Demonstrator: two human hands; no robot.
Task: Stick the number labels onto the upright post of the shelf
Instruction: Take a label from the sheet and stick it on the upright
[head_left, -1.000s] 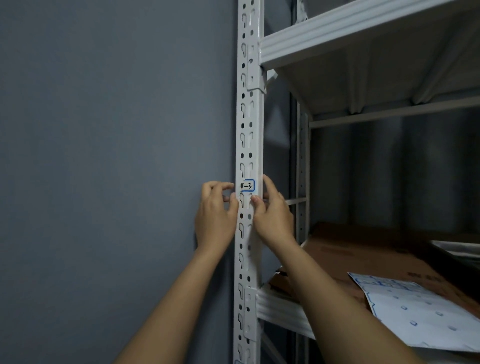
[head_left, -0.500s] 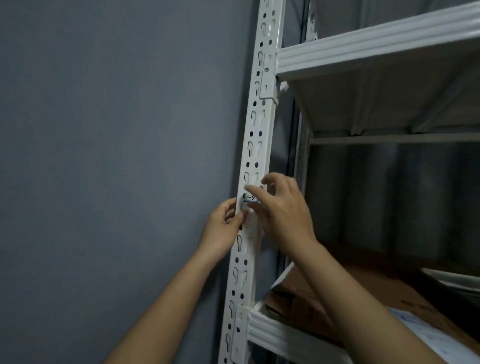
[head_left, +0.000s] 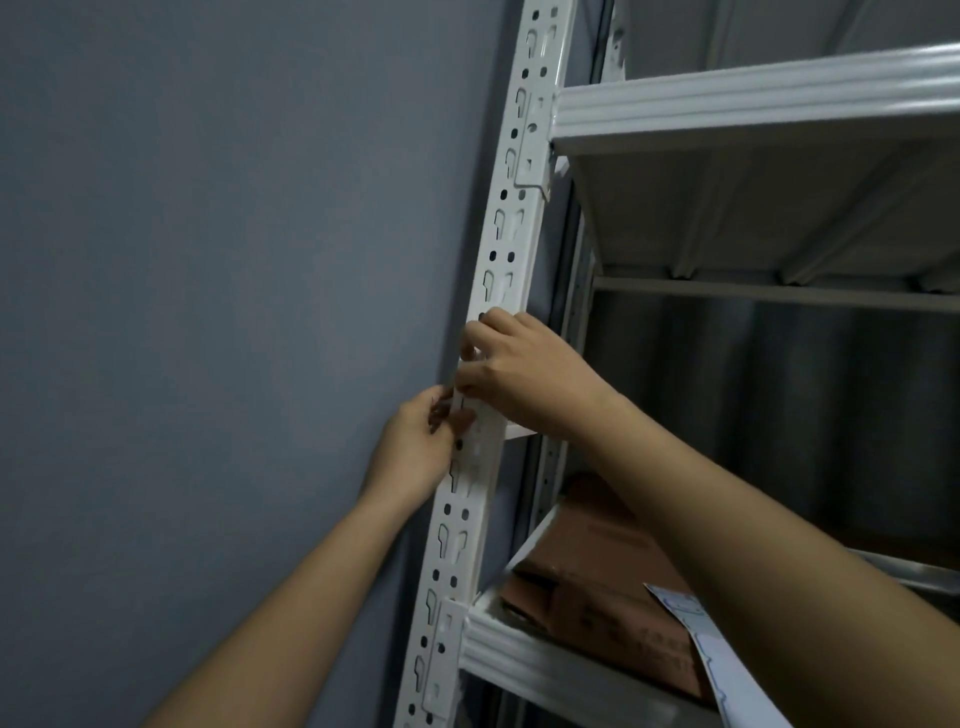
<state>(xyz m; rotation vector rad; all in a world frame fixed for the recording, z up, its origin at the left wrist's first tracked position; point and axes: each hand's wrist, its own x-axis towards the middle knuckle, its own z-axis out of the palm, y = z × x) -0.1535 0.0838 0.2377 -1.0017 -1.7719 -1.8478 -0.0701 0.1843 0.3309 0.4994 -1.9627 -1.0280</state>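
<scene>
A blue-grey wall (head_left: 208, 312) lies left of both hands, and a white metal shelving unit fills the space to their right. Two shelf boards show, one (head_left: 753, 104) above the hands and one (head_left: 545, 660) below. One perforated upright post (head_left: 511, 239) runs between them. One brown cardboard box (head_left: 597, 582) and one label sheet (head_left: 727, 670) lie below the right hand. The left hand (head_left: 415, 447) touches the post's left edge with curled fingers; the right hand (head_left: 524, 369) presses fingertips on its face. The number label, plain a second ago, is now hidden under the right fingers.
</scene>
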